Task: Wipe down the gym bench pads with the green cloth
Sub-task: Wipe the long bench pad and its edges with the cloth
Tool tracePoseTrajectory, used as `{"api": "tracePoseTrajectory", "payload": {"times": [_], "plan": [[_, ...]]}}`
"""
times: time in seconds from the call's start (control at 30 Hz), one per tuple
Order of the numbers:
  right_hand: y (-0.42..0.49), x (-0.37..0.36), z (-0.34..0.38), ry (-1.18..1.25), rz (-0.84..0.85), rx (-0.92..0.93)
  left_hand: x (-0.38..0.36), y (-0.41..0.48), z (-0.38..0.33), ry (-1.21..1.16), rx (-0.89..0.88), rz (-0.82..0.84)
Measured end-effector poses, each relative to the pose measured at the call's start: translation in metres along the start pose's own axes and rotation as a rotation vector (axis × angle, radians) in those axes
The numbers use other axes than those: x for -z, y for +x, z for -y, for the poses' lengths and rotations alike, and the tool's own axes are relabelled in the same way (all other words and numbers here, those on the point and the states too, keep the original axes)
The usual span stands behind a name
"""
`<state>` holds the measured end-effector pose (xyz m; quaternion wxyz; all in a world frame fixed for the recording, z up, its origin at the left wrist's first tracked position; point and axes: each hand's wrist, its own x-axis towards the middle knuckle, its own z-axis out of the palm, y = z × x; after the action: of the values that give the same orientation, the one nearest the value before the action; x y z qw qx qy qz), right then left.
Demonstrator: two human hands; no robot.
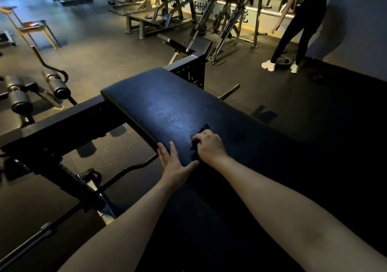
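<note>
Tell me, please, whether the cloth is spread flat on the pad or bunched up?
Bunched up. The cloth shows only as dark crumpled folds poking out around the right hand, whose curled fingers grip it against the bench pad.

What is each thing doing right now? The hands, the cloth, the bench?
right hand: fingers curled, gripping the cloth on the pad.
left hand: flat, fingers straight, resting on the pad's edge.
cloth: bunched under the right hand, looks dark in this light.
bench pad: level, shiny where light hits.
person by the wall: standing.
</note>
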<state>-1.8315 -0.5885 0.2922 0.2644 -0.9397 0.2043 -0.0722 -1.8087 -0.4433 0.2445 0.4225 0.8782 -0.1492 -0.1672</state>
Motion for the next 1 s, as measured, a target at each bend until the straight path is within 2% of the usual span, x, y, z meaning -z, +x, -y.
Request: {"api": "tracePoseTrajectory", "payload": {"times": [0.2,0.27,0.37,0.43,0.5,0.6,0.73,0.83,0.93,1.0], "plan": [[-0.020,-0.012,0.021,0.079,0.147,0.250,0.007,-0.002,0.017,0.007,-0.074,-0.009],[-0.008,-0.003,0.010,0.064,0.037,0.257,0.006,-0.003,0.018,0.016,-0.075,-0.020],[0.013,0.017,-0.021,0.044,-0.232,-0.012,0.003,-0.004,0.018,-0.008,-0.092,-0.040],[0.015,0.020,-0.034,0.035,-0.221,-0.197,0.002,-0.005,0.018,-0.009,-0.098,-0.046],[0.011,0.013,-0.030,0.030,-0.149,-0.221,0.002,-0.004,0.019,-0.015,-0.100,-0.066],[-0.001,-0.004,-0.013,0.052,-0.109,-0.111,0.003,-0.005,0.020,-0.028,-0.107,-0.070],[-0.022,-0.026,0.023,0.121,-0.038,0.052,0.007,-0.009,0.023,-0.070,-0.107,0.007],[-0.036,-0.034,0.049,0.157,0.077,0.198,0.014,-0.014,0.034,-0.274,-0.076,0.072],[-0.041,-0.042,0.065,0.140,0.162,0.282,0.024,-0.029,0.049,-0.318,-0.123,0.034],[-0.038,-0.045,0.073,0.153,0.166,0.295,0.027,-0.037,0.056,-0.373,-0.169,-0.064]]}}
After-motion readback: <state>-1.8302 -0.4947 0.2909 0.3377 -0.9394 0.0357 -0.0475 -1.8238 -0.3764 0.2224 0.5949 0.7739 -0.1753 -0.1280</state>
